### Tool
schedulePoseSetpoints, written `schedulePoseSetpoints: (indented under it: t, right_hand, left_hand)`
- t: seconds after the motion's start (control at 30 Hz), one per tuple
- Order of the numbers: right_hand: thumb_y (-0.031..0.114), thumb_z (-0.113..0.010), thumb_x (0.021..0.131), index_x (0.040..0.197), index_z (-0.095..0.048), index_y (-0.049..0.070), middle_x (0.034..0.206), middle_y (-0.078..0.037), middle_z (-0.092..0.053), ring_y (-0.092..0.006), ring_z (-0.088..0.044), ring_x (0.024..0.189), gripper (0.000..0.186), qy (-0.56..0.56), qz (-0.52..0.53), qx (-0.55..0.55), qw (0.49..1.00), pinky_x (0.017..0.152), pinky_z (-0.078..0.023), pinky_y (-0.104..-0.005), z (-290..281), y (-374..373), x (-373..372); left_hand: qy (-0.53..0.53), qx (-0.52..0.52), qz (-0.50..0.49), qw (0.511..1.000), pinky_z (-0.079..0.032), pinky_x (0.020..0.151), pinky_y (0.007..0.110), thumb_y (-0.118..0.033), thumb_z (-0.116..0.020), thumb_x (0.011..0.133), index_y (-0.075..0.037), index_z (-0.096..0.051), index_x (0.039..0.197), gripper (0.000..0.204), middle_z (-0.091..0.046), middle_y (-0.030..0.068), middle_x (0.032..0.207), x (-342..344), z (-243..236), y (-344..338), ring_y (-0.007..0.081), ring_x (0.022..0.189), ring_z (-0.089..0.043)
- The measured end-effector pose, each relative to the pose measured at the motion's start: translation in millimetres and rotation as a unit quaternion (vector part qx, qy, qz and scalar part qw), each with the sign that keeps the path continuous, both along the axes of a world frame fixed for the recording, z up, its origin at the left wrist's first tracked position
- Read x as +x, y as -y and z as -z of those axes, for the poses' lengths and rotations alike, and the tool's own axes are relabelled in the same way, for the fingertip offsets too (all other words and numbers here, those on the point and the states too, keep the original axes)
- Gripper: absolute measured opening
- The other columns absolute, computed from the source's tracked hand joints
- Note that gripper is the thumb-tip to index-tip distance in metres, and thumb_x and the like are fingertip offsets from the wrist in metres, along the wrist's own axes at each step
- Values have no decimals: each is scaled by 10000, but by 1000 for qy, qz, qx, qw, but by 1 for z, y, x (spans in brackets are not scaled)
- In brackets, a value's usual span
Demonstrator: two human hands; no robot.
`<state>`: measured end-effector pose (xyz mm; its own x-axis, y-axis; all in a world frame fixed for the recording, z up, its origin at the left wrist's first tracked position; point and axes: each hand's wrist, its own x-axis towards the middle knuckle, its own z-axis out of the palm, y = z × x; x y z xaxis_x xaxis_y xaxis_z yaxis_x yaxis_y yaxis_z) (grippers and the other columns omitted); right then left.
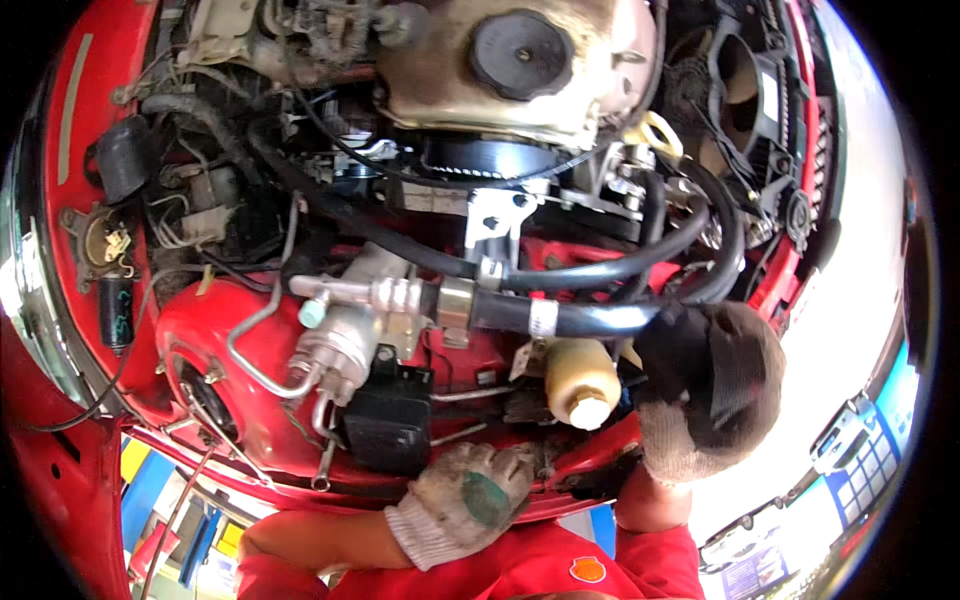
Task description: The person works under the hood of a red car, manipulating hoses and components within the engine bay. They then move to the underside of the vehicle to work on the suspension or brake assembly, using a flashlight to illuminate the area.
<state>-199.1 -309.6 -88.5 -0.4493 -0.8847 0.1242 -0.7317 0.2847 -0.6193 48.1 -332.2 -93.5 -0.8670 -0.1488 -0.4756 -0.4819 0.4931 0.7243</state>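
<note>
My left hand (pixel 465 502), in a dirty whitish knitted glove with a green patch, rests on the red fender edge below a black box (pixel 388 418). Its fingers bend loosely over the edge and hold nothing I can see. At the right, my right hand (pixel 722 395), in a grey-brown glove with large black areas, is closed beside the right end of a thick black hose (pixel 590 318). Whatever lies within its fingers is hidden. Left of this hand sits a yellowed plastic reservoir (pixel 582 378) with a pale cap (pixel 589 411).
The engine's metal cover (pixel 430 85) carries a black filler cap (pixel 522 54). A metal valve body with pipes (pixel 345 345) stands left of the hose. Beside it rises a red strut tower (pixel 205 320). A radiator fan shroud (pixel 765 105) is at the far right.
</note>
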Motion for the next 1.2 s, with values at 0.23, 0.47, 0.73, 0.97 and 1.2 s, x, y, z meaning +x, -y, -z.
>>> schedulePoseSetpoints:
  t: [0.23, 0.47, 0.73, 0.97, 1.2]
  right_hand:
    - [210, -835, 790, 912, -788, 27, 917, -132, -736, -326, -702, 866, 225, -11, 107, 0, 994, 835, -550, -449, 15, 17, 20]
    - [160, -804, 821, 889, -770, -7, 901, -168, -755, -364, -715, 839, 183, -71, 78, -38, 994, 835, -561, -487, 25, 6, 16]
    - [178, -837, 792, 971, -657, 17, 939, -151, -679, -375, -683, 884, 301, -104, -2, -69, 992, 815, -564, -486, 8, 3, 27]
    - [169, -844, 713, 963, -770, 57, 1072, -148, -697, -353, -666, 1031, 283, -61, -58, -79, 993, 940, -521, -463, 1, -12, 34]
    - [68, -789, 841, 1059, -713, 16, 1022, -115, -695, -320, -677, 967, 236, -21, -92, -68, 993, 879, -528, -456, -12, -23, 30]
  left_hand:
    - [-30, 24, -36, 999, -551, 756, 388, -339, -676, 919, -40, -659, 1204, 413, -667, 121, 1068, 9, 6, -3, 264, 892, -668]
    - [-33, 9, -50, 998, -541, 781, 369, -286, -598, 935, -46, -663, 1246, 399, -669, 111, 1162, 8, -3, 1, 230, 926, -664]
    - [-71, -76, -42, 994, -530, 722, 350, -299, -609, 941, -50, -643, 1297, 436, -671, 90, 1105, 10, 1, -13, 202, 807, -650]
    - [-26, -37, 9, 999, -571, 772, 387, -238, -623, 919, 1, -633, 1288, 440, -683, 144, 1196, 5, -11, -16, 238, 963, -688]
    - [-63, -32, -16, 997, -556, 911, 423, -360, -699, 932, -37, -597, 1392, 571, -648, 157, 1329, 9, -17, -17, 286, 1053, -686]
